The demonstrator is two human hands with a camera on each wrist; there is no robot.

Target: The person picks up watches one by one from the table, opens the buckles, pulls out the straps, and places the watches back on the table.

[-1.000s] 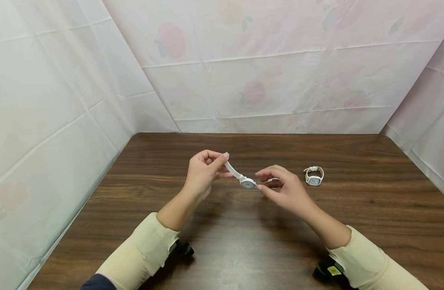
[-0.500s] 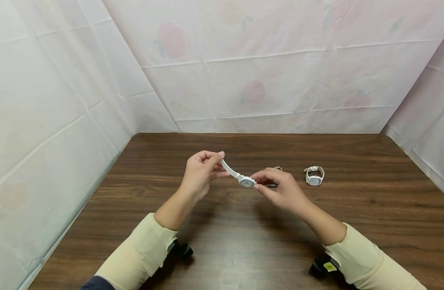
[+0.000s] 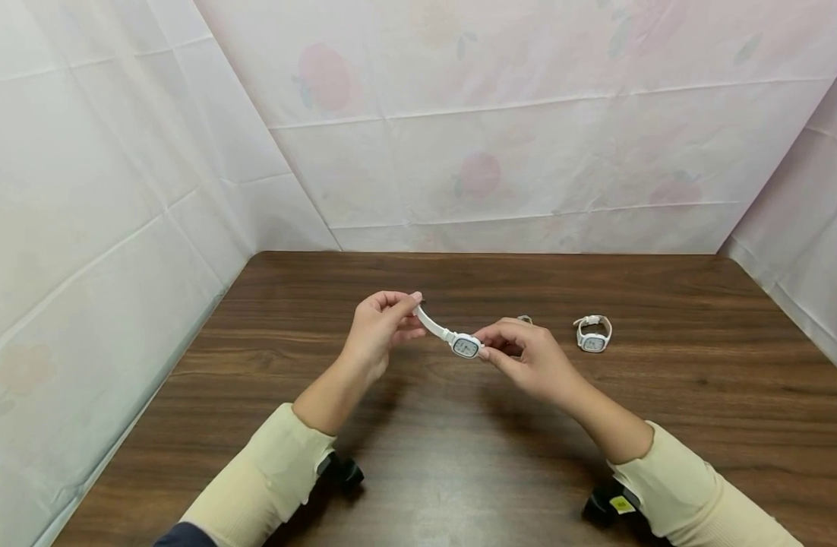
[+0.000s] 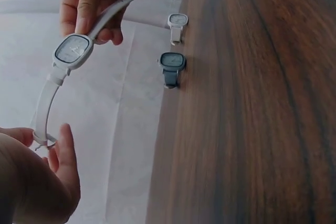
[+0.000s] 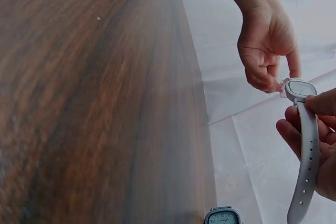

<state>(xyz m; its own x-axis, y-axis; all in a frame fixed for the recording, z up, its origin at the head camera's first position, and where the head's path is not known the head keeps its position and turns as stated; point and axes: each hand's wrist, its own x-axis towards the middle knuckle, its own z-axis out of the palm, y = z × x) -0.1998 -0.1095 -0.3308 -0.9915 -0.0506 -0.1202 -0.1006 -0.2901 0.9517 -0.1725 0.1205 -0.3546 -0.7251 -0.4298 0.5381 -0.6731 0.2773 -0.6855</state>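
White watch (image 3: 465, 346) stretches between left fingers (image 3: 406, 305) pinching its strap (image 3: 431, 324), right fingers (image 3: 500, 360) its case (image 4: 72, 49)

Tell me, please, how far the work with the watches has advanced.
Seemingly done: one white watch and a dark watch sit on the table.
In hand: the left hand and right hand hold another white watch, its strap unfastened.
Perhaps left: setting this watch down, since it is held above the table.

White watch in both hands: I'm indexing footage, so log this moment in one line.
left hand: holds white watch by buckle end | right hand: pinches it near mid-length | table: second white watch, blue-grey watch
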